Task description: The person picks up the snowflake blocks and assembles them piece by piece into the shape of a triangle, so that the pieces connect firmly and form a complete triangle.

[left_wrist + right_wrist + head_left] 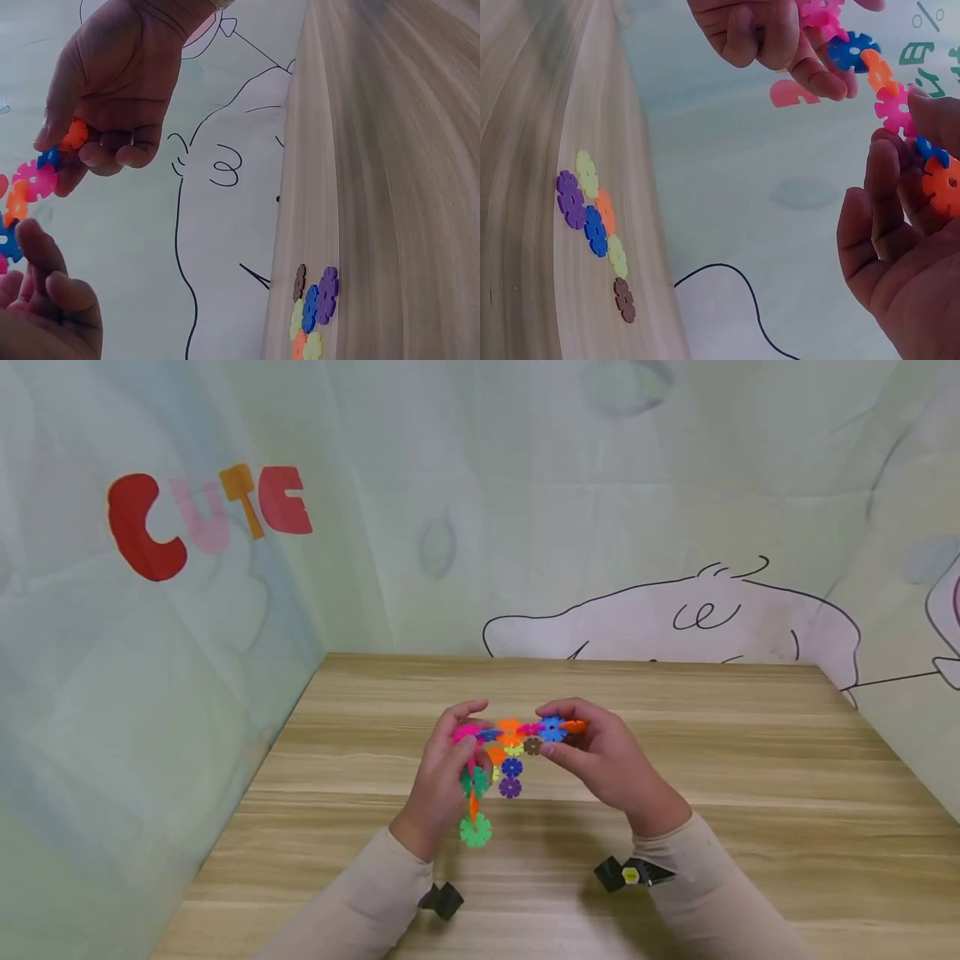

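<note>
Pale printed fabric hangs behind and to the left of a wooden table, with red, pink and orange letters on the left sheet and a line-drawn cartoon figure on the far one. Above the middle of the table, both hands hold up a chain of snowflake discs in pink, orange and blue. The left hand has its fingers curled round the pink left end of the chain, and a string of teal, orange and green discs hangs down from that hand toward the near edge. The right hand pinches the right end between thumb and curled fingers, at a blue disc and an orange disc. Just beneath the chain, a small cluster of loose discs, purple, blue, yellow, orange and brown, lies flat on the table, touching one another and apart from both hands. Cream sleeves cover both forearms.
</note>
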Available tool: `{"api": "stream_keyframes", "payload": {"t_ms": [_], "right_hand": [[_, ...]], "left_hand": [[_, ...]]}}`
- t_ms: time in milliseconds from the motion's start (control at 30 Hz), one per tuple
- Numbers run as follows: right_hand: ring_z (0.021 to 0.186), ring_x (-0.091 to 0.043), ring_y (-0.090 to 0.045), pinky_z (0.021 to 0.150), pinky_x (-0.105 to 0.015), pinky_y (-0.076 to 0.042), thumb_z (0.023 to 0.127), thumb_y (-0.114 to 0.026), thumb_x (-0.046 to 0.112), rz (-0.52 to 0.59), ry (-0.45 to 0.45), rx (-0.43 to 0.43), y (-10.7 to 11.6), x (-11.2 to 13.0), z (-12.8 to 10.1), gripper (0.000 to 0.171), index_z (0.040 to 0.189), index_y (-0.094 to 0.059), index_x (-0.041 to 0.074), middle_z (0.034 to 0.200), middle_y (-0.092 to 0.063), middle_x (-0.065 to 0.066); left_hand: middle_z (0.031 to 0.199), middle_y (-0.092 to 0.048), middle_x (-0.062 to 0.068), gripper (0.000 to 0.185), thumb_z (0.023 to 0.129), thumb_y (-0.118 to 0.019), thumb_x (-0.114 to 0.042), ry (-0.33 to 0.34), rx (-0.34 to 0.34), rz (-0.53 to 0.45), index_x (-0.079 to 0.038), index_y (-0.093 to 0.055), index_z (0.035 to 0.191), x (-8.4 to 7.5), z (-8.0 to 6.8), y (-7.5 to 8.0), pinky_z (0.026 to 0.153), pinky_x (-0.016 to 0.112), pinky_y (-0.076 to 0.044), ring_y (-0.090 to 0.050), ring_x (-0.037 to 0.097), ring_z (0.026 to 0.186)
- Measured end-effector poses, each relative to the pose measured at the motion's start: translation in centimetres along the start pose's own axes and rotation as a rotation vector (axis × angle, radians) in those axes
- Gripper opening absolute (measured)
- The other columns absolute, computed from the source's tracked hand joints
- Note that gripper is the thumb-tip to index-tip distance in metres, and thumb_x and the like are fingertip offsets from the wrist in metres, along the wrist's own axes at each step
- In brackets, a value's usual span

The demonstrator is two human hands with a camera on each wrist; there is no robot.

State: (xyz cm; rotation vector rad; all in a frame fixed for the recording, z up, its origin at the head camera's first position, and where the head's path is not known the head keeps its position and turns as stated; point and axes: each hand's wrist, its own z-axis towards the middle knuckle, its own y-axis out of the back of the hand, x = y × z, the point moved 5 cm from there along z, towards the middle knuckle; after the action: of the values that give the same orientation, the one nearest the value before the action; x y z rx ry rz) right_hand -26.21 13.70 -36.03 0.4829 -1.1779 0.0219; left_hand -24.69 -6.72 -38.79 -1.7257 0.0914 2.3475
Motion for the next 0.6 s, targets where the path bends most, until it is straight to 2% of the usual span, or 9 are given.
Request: {"api": "stream_keyframes", "payload": {"t_ms": [67, 133, 200, 267, 367, 467, 600], "right_hand": [[0.102, -0.035, -0.072, 0.088, -0.03, -0.063, 0.099, -0.071, 0.003, 0.036, -0.049, -0.002, 0.1, -0.4, 0.1, 0.036, 0.134, -0.063, 0.003, 0.122, -0.067, -0.019], [0.104, -0.035, -0.071, 0.09, -0.03, -0.062, 0.101, -0.07, 0.007, 0.072, -0.108, -0.01, 0.2, -0.9, 0.2, 0.035, 0.135, -0.063, 0.003, 0.122, -0.067, -0.018], [0.102, -0.032, -0.071, 0.09, -0.03, -0.062, 0.102, -0.069, 0.011, 0.106, -0.166, -0.016, 0.3, -1.2, 0.2, 0.034, 0.135, -0.063, 0.003, 0.121, -0.069, -0.017], [0.097, -0.028, -0.07, 0.089, -0.029, -0.061, 0.104, -0.067, 0.014, 0.147, -0.221, -0.018, 0.2, -1.6, 0.2, 0.033, 0.134, -0.063, 0.002, 0.116, -0.071, -0.016], [0.088, -0.023, -0.068, 0.085, -0.028, -0.061, 0.105, -0.065, 0.013, 0.226, -0.278, -0.005, -0.2, -1.9, 0.2, 0.032, 0.133, -0.062, -0.001, 0.11, -0.074, -0.014], [0.082, -0.018, -0.064, 0.081, -0.027, -0.06, 0.105, -0.063, 0.011, 0.308, -0.304, 0.021, -0.8, -2.2, 0.3, 0.032, 0.132, -0.06, -0.006, 0.105, -0.074, -0.01], [0.079, -0.016, -0.062, 0.077, -0.026, -0.059, 0.106, -0.062, 0.011, 0.364, -0.323, 0.052, -1.4, -2.4, 0.3, 0.031, 0.13, -0.06, -0.009, 0.1, -0.074, -0.005]], "left_hand": [[0.134, -0.056, 0.021, 0.045, 0.107, -0.033, -0.013, -0.03, -0.007, 0.004, -0.007, -0.043, 0.15, 0.0, 0.0, 0.2, 0.08, 0.023, -0.055, -0.062, 0.019, 0.087], [0.137, -0.057, 0.02, 0.046, 0.107, -0.031, -0.014, -0.111, -0.021, 0.054, -0.004, -0.043, 0.15, -0.2, 0.0, 0.4, 0.092, 0.024, -0.053, -0.064, 0.023, 0.105], [0.141, -0.057, 0.02, 0.048, 0.107, -0.027, -0.013, -0.252, -0.038, 0.129, 0.001, -0.044, 0.149, -0.5, 0.0, 0.6, 0.104, 0.029, -0.048, -0.06, 0.028, 0.123], [0.145, -0.056, 0.02, 0.05, 0.109, -0.025, -0.02, -0.401, -0.049, 0.182, 0.006, -0.044, 0.147, -0.8, -0.2, 0.7, 0.111, 0.033, -0.043, -0.053, 0.031, 0.135], [0.149, -0.055, 0.018, 0.064, 0.112, -0.027, -0.043, -0.559, -0.047, 0.217, 0.008, -0.045, 0.146, -1.1, -0.5, 0.6, 0.117, 0.038, -0.037, -0.049, 0.033, 0.139], [0.15, -0.057, 0.012, 0.083, 0.107, -0.031, -0.065, -0.628, -0.034, 0.229, 0.006, -0.047, 0.146, -1.3, -0.7, 0.4, 0.116, 0.037, -0.036, -0.05, 0.029, 0.138], [0.148, -0.059, 0.009, 0.088, 0.105, -0.032, -0.069, -0.707, -0.02, 0.242, 0.008, -0.048, 0.144, -1.4, -0.8, 0.3, 0.115, 0.037, -0.04, -0.054, 0.029, 0.135]]}}
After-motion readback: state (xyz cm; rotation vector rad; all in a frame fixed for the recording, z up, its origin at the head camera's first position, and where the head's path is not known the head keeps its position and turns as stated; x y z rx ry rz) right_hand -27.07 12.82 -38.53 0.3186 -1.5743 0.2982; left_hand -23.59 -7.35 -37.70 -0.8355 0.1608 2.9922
